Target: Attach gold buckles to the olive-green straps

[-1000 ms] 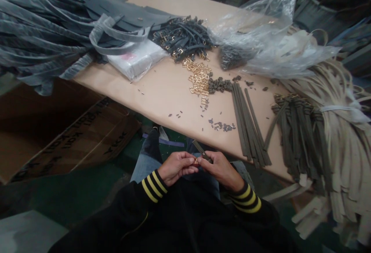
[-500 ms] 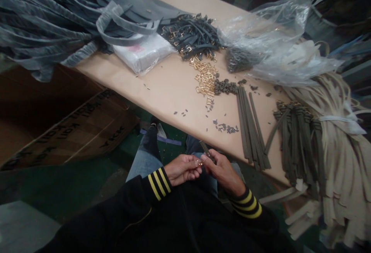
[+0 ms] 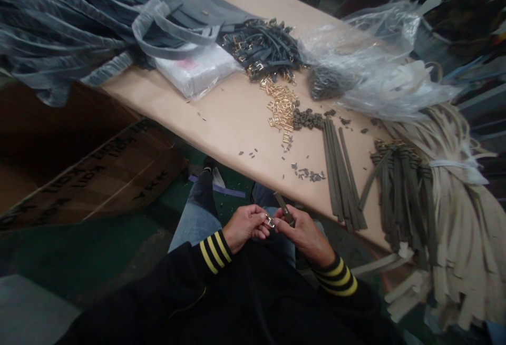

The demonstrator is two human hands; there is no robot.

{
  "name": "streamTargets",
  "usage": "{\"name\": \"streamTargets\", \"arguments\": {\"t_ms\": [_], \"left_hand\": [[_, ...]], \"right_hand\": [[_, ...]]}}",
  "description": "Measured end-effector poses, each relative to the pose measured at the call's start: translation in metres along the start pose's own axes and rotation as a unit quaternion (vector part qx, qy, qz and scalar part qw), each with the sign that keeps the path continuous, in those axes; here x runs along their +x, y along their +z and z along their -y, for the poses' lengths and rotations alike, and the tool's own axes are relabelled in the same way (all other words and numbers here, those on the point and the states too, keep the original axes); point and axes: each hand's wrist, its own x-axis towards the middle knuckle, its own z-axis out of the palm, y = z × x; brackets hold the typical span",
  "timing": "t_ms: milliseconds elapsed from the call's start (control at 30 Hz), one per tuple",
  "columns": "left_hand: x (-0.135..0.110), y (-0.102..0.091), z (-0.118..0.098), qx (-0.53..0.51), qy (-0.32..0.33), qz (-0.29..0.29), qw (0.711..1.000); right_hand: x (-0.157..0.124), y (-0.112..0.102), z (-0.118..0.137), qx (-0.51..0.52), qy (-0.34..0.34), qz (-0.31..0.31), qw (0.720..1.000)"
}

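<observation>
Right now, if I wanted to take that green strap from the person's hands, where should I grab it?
Pinch the free end of the olive strap, the flat, narrow piece poking up past the right hand. Come from the far side, near the table. That end sticks out uncovered, probably the easiest place to hold, while its lower end is tucked in that hand, beside the small gold buckle.

Hidden by hands, cut off by edges

The gold buckle point(image 3: 270, 222) sits partly hidden between the left hand point(image 3: 245, 226) and right hand point(image 3: 304, 237), which covers the olive strap's point(image 3: 283, 208) lower end. Grey straps point(image 3: 47, 34) run past the left edge, cream straps point(image 3: 466, 239) past the right; dark bits point(image 3: 306, 175) on the tabletop point(image 3: 221, 118) are too small to tell.
</observation>
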Motion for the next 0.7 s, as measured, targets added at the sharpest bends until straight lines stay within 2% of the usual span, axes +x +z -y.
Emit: {"name": "streamTargets", "arguments": {"t_ms": [133,267,500,700], "left_hand": [[-0.002,-0.001,-0.001,-0.009,-0.003,-0.009,1.000],[-0.003,-0.002,-0.002,-0.015,0.001,-0.033,0.999],[0.000,-0.003,-0.002,-0.026,-0.017,-0.053,0.998],[0.000,-0.003,-0.003,-0.033,-0.043,-0.054,0.997]], "right_hand": [[-0.002,0.002,-0.001,-0.001,-0.001,0.000,1.000],[-0.007,0.002,-0.005,0.050,0.038,0.002,0.998],[-0.018,-0.002,-0.026,0.066,0.060,0.036,0.995],[-0.023,-0.004,-0.031,0.157,0.083,0.092,0.980]]}}
